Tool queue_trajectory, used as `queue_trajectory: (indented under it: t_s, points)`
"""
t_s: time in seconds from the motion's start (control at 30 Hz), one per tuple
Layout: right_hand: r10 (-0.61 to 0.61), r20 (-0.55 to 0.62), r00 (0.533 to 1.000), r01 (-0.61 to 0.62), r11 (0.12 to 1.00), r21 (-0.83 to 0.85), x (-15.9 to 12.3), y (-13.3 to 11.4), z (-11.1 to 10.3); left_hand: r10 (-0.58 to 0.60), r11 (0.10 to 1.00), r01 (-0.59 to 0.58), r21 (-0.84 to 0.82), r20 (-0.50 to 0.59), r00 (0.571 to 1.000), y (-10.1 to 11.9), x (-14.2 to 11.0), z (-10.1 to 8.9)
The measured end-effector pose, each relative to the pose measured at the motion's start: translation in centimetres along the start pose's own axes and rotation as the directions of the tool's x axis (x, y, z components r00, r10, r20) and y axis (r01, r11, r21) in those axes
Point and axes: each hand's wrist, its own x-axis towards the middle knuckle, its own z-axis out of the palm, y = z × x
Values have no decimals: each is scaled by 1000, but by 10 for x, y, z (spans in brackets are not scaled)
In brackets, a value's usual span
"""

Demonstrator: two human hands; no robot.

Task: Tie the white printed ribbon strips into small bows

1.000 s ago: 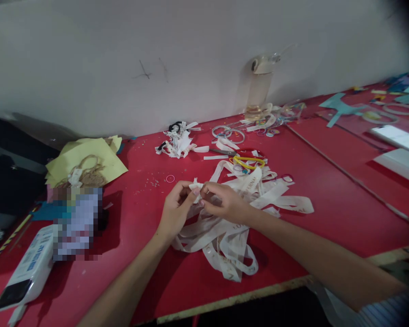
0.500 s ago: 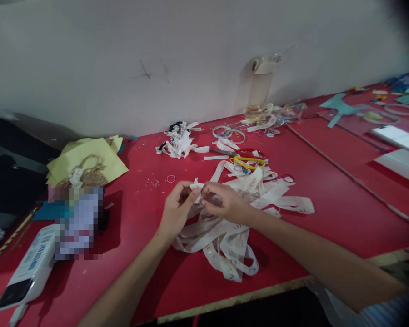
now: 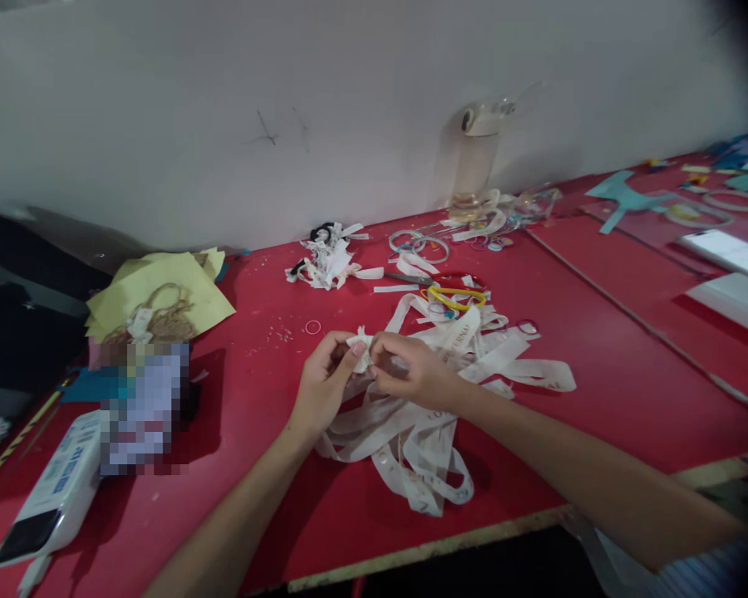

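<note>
Between my two hands is a small bunched piece of white ribbon [image 3: 362,353]. The fingers and thumb of my left hand [image 3: 325,378] pinch it from the left. My right hand [image 3: 415,370] grips it from the right with bent fingers. Below and behind them spreads a loose heap of printed white ribbon [image 3: 424,444]. Scissors [image 3: 455,296] with a yellow and a red handle lie just beyond the heap. A small pink-rimmed ring [image 3: 312,327] rests to the left of my hands.
The red table [image 3: 598,316] meets a pale wall. At the back stand a clear bottle [image 3: 477,158] and a pile of ribbon scraps [image 3: 329,257]. Yellow paper [image 3: 205,291] with twine lies left, near a white device [image 3: 56,482]. Flat white objects [image 3: 732,253] lie right.
The bunched ribbon has shifted slightly in my fingers and shows a fuller, more crumpled shape. My hands stay in nearly the same place.
</note>
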Motion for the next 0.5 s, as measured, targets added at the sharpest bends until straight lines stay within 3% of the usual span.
queue_trajectory:
  t_s: [0.5]
  points:
    - [6, 13, 1000, -6, 1000, 2, -1, 0, 0, -2, 1000, 2, 28, 3, 1000, 1, 0, -1]
